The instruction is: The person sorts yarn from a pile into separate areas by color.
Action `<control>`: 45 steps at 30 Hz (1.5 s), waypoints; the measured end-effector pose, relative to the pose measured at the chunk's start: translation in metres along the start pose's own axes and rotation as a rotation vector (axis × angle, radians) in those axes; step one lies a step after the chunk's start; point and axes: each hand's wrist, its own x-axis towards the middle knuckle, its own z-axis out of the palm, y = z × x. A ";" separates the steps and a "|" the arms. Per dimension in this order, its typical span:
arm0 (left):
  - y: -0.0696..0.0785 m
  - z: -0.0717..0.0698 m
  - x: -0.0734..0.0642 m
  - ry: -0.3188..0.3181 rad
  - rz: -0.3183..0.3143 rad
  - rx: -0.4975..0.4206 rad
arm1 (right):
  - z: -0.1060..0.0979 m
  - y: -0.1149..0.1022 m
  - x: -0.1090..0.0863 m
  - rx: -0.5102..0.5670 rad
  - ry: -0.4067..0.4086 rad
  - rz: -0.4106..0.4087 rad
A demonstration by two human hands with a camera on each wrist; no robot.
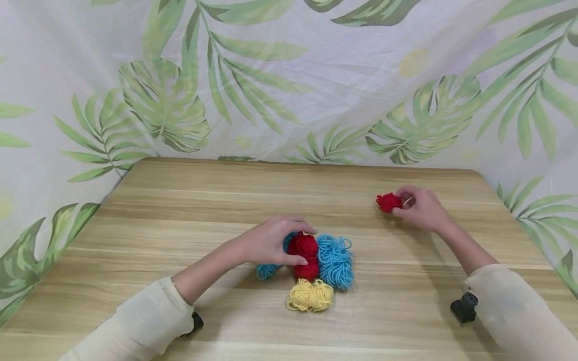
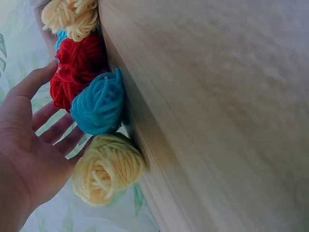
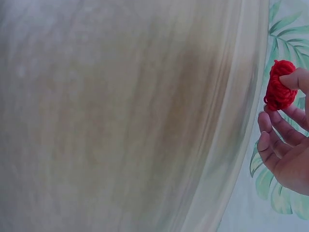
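Note:
My right hand [image 1: 420, 205] pinches a small red yarn ball [image 1: 389, 202] between thumb and fingers, toward the back right of the table. In the right wrist view the thumb presses on this red yarn while the other fingers curl below it. My left hand [image 1: 275, 240] reaches round red yarn [image 1: 303, 246] in a cluster near the middle, thumb on its near side and fingers on its far side. Loose blue yarn [image 1: 335, 260] lies against the red, and a yellow yarn bundle [image 1: 310, 296] sits in front. Another blue ball [image 2: 99, 104] and a yellow ball [image 2: 108, 169] show beside my left palm.
The wood-grain table [image 1: 217, 210] stretches out on all sides of the cluster. Behind it hangs a leaf-patterned cloth [image 1: 271, 90]. A black device [image 1: 464, 307] is by the right sleeve, and part of another shows under the left sleeve.

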 end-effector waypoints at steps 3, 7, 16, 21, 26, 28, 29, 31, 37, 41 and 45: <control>0.000 0.000 0.000 -0.001 0.003 0.004 | -0.002 0.004 0.001 -0.010 0.003 0.012; 0.000 0.000 -0.001 -0.001 0.002 0.003 | -0.003 0.008 0.001 -0.014 0.004 0.027; -0.001 0.001 0.000 0.001 0.008 0.008 | -0.006 0.016 -0.003 -0.020 0.011 0.055; 0.000 0.000 0.001 -0.009 -0.004 0.009 | -0.009 0.021 -0.005 -0.025 0.005 0.068; -0.001 0.000 0.002 -0.013 -0.010 0.008 | -0.014 0.027 -0.007 -0.035 -0.002 0.083; -0.001 0.000 0.002 -0.014 -0.012 0.006 | -0.016 0.028 -0.008 -0.042 -0.003 0.091; -0.001 -0.001 0.002 -0.014 -0.012 0.005 | -0.017 0.029 -0.009 -0.043 -0.003 0.093; -0.001 -0.001 0.002 -0.014 -0.012 0.005 | -0.019 0.030 -0.009 -0.045 -0.001 0.095; -0.002 0.000 0.003 -0.013 -0.008 0.006 | -0.021 0.033 -0.011 -0.051 0.021 0.084; -0.002 0.000 0.003 -0.014 -0.010 -0.001 | -0.022 0.036 -0.013 -0.060 0.024 0.084; -0.002 0.000 0.003 -0.007 0.004 0.006 | -0.024 0.038 -0.014 -0.070 0.020 0.083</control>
